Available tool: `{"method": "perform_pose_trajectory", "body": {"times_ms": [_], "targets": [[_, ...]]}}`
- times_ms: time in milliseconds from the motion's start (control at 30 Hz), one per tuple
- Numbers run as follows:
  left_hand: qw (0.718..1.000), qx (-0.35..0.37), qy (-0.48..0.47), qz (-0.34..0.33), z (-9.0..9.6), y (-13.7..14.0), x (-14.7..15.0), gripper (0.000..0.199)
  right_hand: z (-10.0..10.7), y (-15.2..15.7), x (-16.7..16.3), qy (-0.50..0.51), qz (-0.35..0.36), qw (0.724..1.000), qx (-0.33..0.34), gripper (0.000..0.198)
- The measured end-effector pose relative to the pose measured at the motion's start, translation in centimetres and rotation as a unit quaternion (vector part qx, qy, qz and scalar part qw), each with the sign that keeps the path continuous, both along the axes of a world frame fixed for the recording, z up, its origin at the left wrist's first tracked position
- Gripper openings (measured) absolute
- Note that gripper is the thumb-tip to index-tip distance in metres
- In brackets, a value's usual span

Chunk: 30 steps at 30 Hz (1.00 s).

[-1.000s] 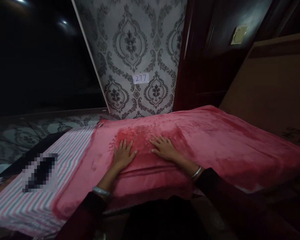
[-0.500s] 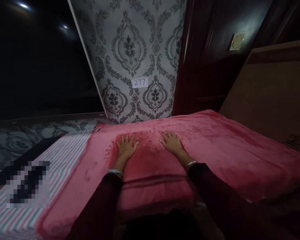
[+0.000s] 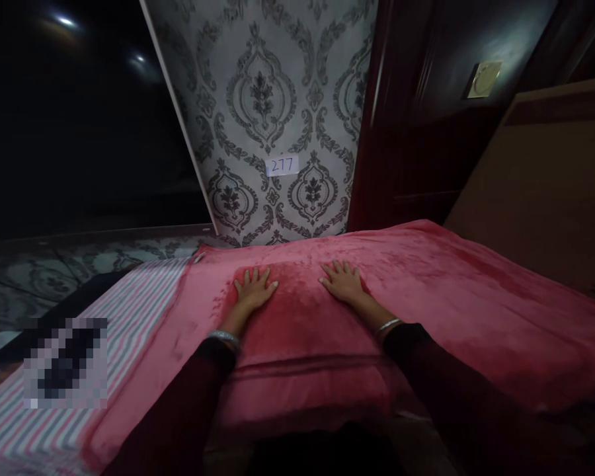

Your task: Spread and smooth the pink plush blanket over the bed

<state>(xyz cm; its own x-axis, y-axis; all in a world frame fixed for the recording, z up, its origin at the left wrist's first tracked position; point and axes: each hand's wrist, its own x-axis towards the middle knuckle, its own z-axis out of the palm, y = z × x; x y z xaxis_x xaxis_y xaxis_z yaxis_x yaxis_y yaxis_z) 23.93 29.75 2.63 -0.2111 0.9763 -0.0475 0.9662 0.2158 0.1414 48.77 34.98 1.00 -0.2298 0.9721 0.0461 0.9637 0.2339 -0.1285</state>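
A plush pink-red blanket [image 3: 426,317] lies spread before me over a flat raised surface. My left hand [image 3: 252,291] rests flat on it with the fingers spread, left of the middle. To the right, my right hand [image 3: 344,283] also lies palm down, fingers apart. Both arms are stretched forward, with a silvery bracelet on each wrist. Between and below the hands the pile looks darker red, and a dark band or cord-like line [image 3: 307,362] crosses the blanket near its front edge.
A striped cloth [image 3: 133,311] borders the blanket on the left, with a pixelated patch over it. Behind stand a large dark screen [image 3: 79,132], patterned wallpaper with a "277" label [image 3: 282,165], and a dark red wooden panel [image 3: 401,145]. A brown board [image 3: 550,178] leans at the right.
The view has shifted slightly, so the surroundings appear a little further right. Both hands stay flat on the blanket, with the elbows slightly wider apart.
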Motion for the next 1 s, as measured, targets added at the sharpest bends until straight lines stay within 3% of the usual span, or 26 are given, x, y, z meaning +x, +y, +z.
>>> {"method": "perform_pose_trajectory", "body": {"times_ms": [67,167,233,367,533,800,1000], "targets": [[1.0,0.003,-0.007,-0.011,1.3,0.6,0.5,0.072,1.4,0.2,-1.4,0.021,0.006,1.0,-0.02,0.058],[0.996,0.059,0.013,-0.07,2.0,1.6,2.1,0.065,2.2,0.4,-3.9,0.053,0.048,0.997,0.003,0.056],[0.991,0.077,0.03,-0.104,1.1,2.1,3.3,0.061,1.4,0.3,-5.2,0.048,0.073,0.996,0.028,0.055],[0.991,0.08,0.046,-0.097,-2.2,2.2,4.7,0.057,-1.6,-0.1,-6.1,0.026,0.091,0.992,0.079,0.053],[0.989,0.093,0.044,-0.103,-3.6,2.2,4.6,0.057,-3.0,0.0,-5.8,0.023,0.092,0.991,0.091,0.054],[0.988,0.101,0.055,-0.101,-3.1,2.0,4.5,0.057,-1.2,0.1,-5.1,0.006,0.097,0.993,0.061,0.054],[0.989,0.091,0.051,-0.102,-2.8,2.3,4.5,0.06,-0.6,0.5,-0.1,0.004,-0.015,0.999,0.045,0.057]]}}
